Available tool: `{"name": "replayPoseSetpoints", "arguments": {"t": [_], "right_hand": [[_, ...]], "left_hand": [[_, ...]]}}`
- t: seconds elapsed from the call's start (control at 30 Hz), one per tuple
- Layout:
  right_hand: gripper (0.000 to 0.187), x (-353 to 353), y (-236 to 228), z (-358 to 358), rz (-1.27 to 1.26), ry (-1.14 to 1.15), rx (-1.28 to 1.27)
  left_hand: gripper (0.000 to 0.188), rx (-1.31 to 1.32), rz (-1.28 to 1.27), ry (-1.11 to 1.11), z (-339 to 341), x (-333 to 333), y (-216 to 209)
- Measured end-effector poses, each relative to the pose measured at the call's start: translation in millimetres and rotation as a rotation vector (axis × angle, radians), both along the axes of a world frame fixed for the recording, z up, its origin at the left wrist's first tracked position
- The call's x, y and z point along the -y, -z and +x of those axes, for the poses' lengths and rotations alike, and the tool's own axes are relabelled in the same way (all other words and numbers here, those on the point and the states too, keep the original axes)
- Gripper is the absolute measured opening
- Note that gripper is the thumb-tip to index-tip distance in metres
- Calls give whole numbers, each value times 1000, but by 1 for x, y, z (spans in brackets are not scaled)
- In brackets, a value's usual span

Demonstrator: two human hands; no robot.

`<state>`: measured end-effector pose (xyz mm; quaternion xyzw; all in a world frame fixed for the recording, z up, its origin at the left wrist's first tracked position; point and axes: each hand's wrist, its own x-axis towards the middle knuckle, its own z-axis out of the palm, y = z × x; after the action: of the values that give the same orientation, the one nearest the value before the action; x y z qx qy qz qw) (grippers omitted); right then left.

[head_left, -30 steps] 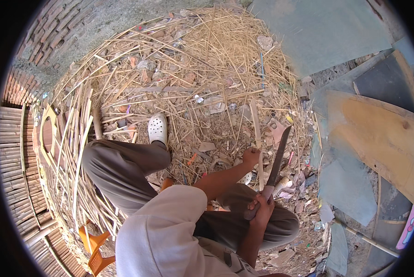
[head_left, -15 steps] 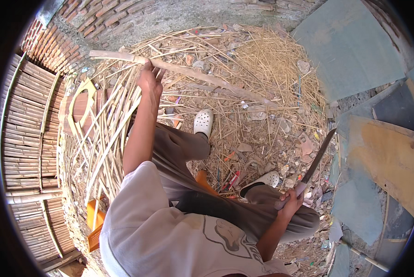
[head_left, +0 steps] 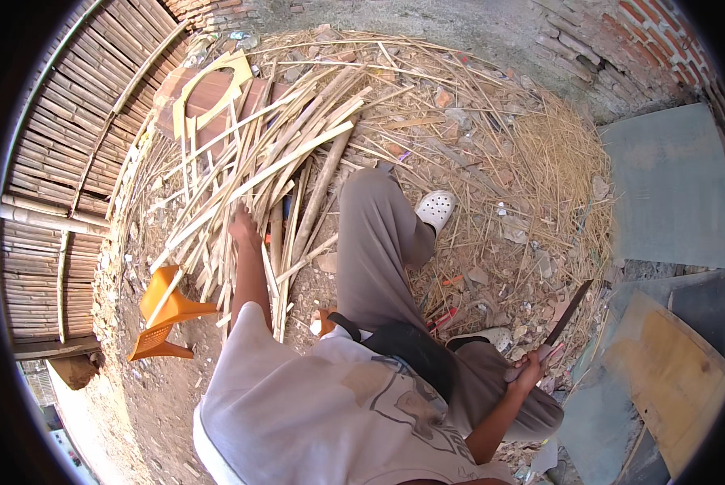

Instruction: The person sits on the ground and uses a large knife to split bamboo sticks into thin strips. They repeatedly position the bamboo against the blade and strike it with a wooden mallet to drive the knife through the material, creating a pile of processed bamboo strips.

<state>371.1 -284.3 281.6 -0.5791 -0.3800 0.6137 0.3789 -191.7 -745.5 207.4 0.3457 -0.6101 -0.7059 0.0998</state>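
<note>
stick pile (head_left: 289, 145) on littered dirt ground (head_left: 164, 396). left hand (head_left: 244, 226) at its near side, finger grip unclear. right of pile: right hand (head_left: 527, 373) closed round knife (head_left: 568, 315). bamboo wall (head_left: 63, 170) left of pile.

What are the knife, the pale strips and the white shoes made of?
Knife blade: probably steel, being dark, dull, long and thin. Handle: partly hidden, brownish and smooth, possibly wood. Strips: likely split bamboo or wood, matt, tan and straight-edged. Shoes: seemingly moulded foam or rubber, smooth, with round holes.
</note>
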Motion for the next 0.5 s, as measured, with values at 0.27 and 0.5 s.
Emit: {"name": "replayPoseSetpoints", "arguments": {"t": [0.27, 0.5], "right_hand": [[16, -10, 26, 2, -55, -99, 255], [15, -8, 52, 27, -58, -157, 370]], "left_hand": [[63, 181, -1017, 883, 60, -64, 129], [72, 596, -1157, 797, 29, -103, 134]]}}
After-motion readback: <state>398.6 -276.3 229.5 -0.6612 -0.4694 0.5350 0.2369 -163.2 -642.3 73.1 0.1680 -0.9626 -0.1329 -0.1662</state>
